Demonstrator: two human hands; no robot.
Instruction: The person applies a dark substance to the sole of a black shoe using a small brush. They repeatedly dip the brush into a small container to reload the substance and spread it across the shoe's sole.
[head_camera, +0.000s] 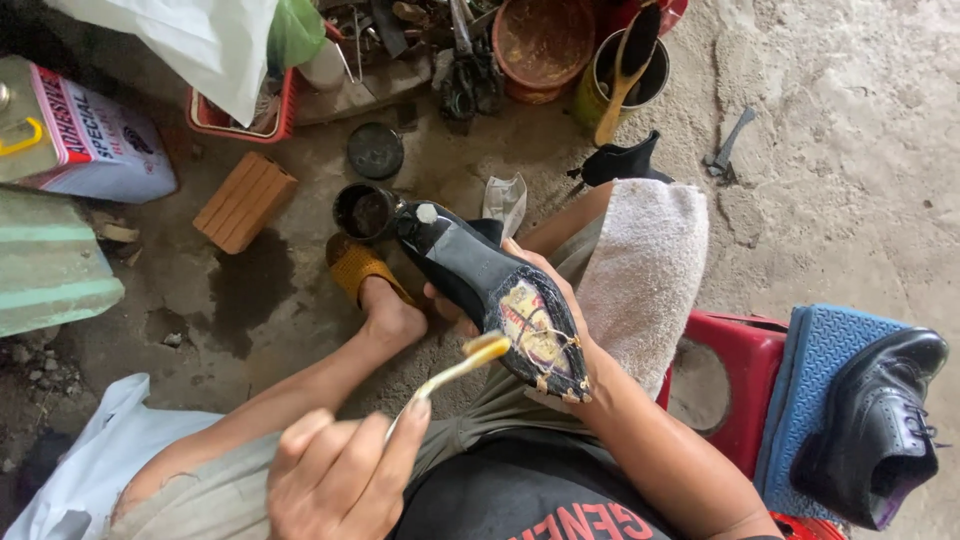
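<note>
1. Shoe (478, 275): black high-heeled shoe, sole up, propped over the person's knee beside the towel (645, 270). The forepart of the sole shows a worn yellowish patch with glue strings at its edge.
2. Right hand (560, 310): grip closed around the far side of the shoe, fingers curled over the sole edge. Risk: glue strings hang just beside these fingers and could stick to them.
3. Left hand (340, 470): grip closed on the handle of a brush (460, 368), whose yellow tip touches the near edge of the shoe's sole. Risk: a heavy load could run over the edge onto the black upper and mark it.
4. Glue can (362, 210): small open can on the floor, just beyond the shoe's heel, next to the person's foot in a yellow sandal (360, 270). Risk: a shift of the foot could tip it; a dark stain already lies on the floor left of the shoe.
5. Lid (375, 150): lies off, beyond the can. Risk: the open glue likely skins over.
6. Towel: draped over the thigh right of the shoe. Risk: a drip would likely soak in and bond fibres to the sole.
7. Second shoe (875, 425): black lace-up on a blue pad, well right of the shoe, clear of the glue.
8. Adhesive tin (85, 135): far left of the shoe, on the floor, apart from the work.
</note>
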